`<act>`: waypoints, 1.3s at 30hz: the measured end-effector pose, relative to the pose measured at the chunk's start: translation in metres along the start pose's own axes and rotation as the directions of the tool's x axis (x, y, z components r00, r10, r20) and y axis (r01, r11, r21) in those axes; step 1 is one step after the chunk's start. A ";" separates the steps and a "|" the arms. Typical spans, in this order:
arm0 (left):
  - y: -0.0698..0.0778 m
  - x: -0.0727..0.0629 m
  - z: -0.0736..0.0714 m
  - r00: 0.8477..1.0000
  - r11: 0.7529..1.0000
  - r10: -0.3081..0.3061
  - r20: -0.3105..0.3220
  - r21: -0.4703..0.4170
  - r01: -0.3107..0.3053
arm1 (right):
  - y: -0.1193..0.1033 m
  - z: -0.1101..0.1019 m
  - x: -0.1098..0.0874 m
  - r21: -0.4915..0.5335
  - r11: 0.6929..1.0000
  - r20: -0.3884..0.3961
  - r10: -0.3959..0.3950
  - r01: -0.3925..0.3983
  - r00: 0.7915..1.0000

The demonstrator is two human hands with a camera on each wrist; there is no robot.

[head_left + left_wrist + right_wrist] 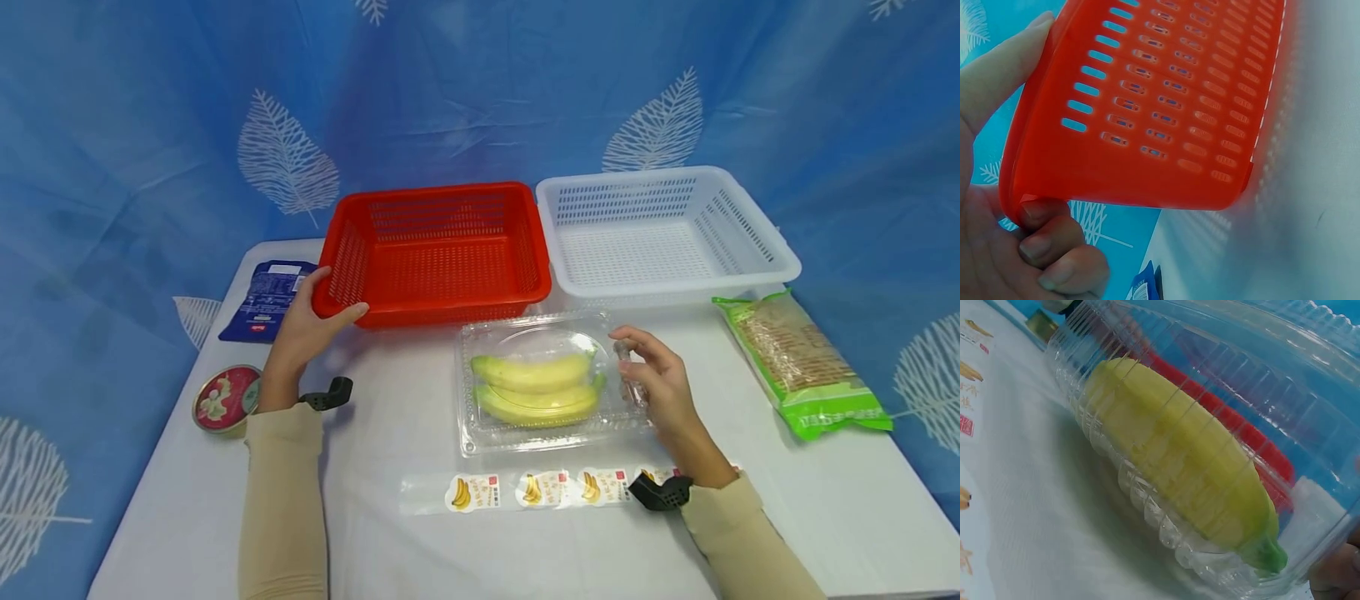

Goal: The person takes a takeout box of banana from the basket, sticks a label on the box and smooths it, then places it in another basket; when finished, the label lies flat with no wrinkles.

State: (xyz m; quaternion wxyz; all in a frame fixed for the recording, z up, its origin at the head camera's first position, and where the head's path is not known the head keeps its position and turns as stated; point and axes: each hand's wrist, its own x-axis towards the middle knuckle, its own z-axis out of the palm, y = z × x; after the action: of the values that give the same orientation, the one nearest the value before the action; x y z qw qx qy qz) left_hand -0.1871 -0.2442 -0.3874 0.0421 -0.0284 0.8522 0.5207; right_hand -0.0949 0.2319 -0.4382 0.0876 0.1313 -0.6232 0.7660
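Note:
My left hand (309,327) grips the near left corner of a red perforated plastic basket (450,315). In the left wrist view, the curled fingers (1054,240) lie under the rim of the basket (1122,181) and the thumb lies along it. A clear plastic clamshell box (468,421) stands in front of the basket, its lid down over yellow bananas (536,372) with green tips. With thumb and fingers, my right hand (663,383) pinches the right end of the box. The right wrist view shows a banana (1179,450) through the ribbed wall; most of that hand is out of frame.
A white basket (675,287) stands right of the red one. A green-edged bag (806,367) lies at the right. At the left are a dark blue pouch (262,304) and a round red-lidded tin (225,400). A strip of banana stickers (532,490) lies in front.

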 end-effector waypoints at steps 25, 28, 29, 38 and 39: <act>0.005 -0.003 -0.001 0.999 0.999 0.007 -0.036 0.047 -0.005 | 0.013 -0.005 0.003 -0.218 0.967 0.066 0.153 -0.135 0.986; 0.007 -0.003 -0.001 0.997 0.996 0.028 -0.068 0.086 -0.022 | 0.012 -0.006 0.004 -0.251 0.958 0.080 0.161 -0.137 0.984; 0.008 -0.004 0.000 0.996 0.994 0.029 -0.086 0.104 -0.020 | 0.012 -0.006 0.004 -0.255 0.957 0.083 0.163 -0.137 0.983; 0.025 -0.018 0.020 0.887 0.950 0.187 -0.421 0.307 -0.055 | 0.010 -0.006 0.004 -0.270 0.954 0.093 0.163 -0.132 0.982; 0.027 -0.021 0.023 0.868 0.943 0.233 -0.439 0.320 -0.091 | 0.011 -0.005 0.004 -0.272 0.954 0.095 0.161 -0.130 0.982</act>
State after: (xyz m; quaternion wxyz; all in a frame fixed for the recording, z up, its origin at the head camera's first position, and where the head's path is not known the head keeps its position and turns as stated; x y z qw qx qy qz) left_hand -0.1681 -0.2111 -0.3718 -0.2067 -0.0751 0.9027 0.3699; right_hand -0.1026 0.2349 -0.4477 0.0110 0.1165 -0.7318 0.6714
